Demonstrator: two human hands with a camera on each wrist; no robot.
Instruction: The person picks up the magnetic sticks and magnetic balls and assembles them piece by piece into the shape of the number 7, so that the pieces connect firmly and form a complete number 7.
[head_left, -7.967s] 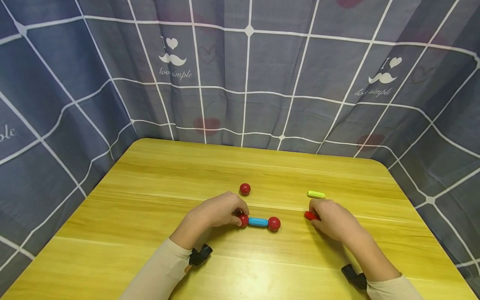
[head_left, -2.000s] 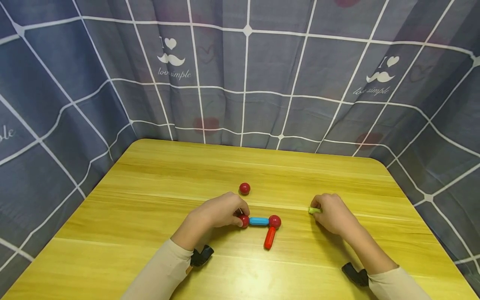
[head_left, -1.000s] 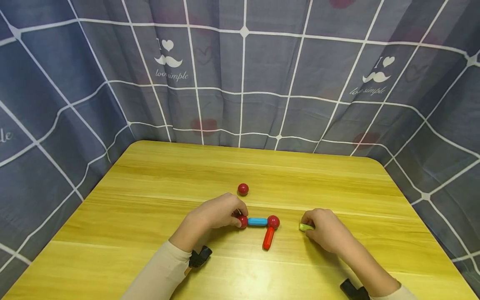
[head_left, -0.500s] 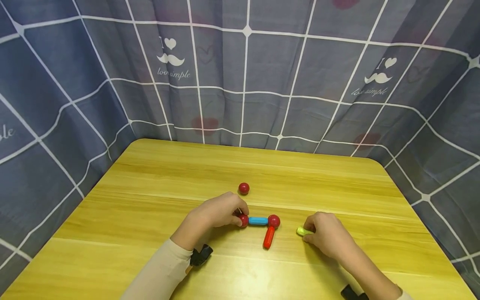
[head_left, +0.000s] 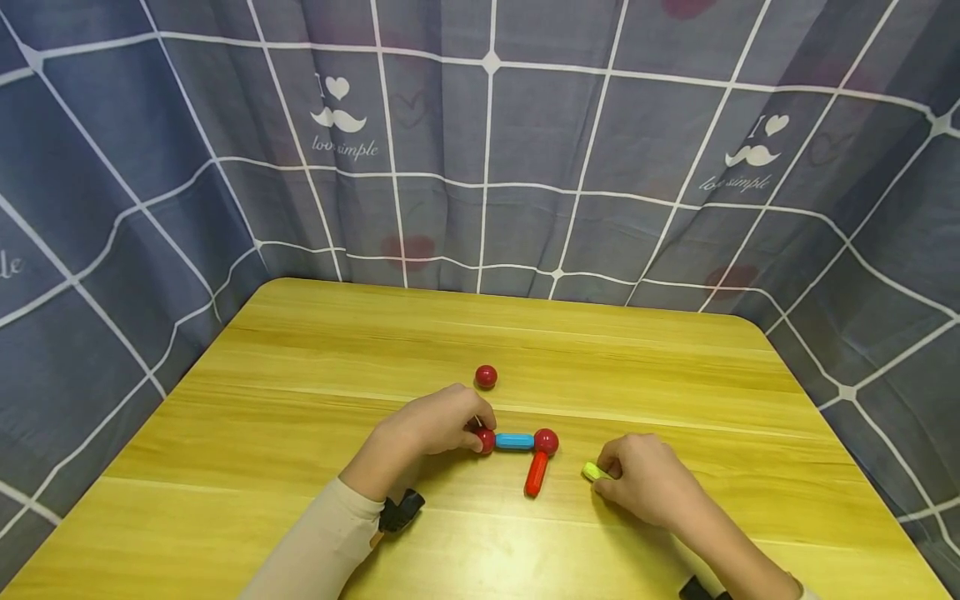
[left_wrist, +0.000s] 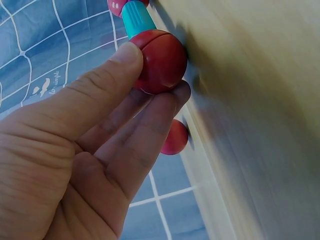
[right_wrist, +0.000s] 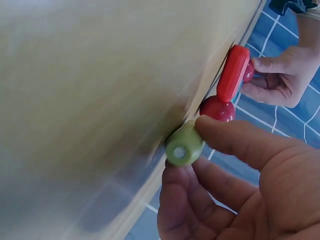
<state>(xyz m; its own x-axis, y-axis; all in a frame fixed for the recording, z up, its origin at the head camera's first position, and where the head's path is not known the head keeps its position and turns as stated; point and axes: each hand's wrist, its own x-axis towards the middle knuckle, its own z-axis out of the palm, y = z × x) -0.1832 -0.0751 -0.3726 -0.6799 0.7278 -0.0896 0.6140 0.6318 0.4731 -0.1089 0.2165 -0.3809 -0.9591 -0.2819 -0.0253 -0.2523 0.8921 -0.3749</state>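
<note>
My left hand [head_left: 438, 423] pinches a red ball [left_wrist: 162, 60] between thumb and fingertips. From that ball a blue ribbed rod [head_left: 514, 442] runs right to a second red ball [head_left: 547, 442]. A red rod [head_left: 536, 475] joins this second ball and slants toward the near side of the table. To the right, my right hand [head_left: 647, 477] holds a short yellow-green rod [head_left: 595, 472] between thumb and fingers, a small gap away from the joined pieces. In the right wrist view, the rod's end [right_wrist: 181, 151] shows a pale round spot in its middle.
A loose red ball [head_left: 486, 377] lies behind my left hand on the wood-grain table [head_left: 360, 333]. Grey-blue curtains with a white grid [head_left: 540, 150] hang along the back and sides of the table. Each wrist carries a black camera mount [head_left: 401, 510].
The red rod has gone from my right hand to the right-hand ball. My right hand has since picked up the yellow-green rod and moved it left and nearer. The left hand stays put.
</note>
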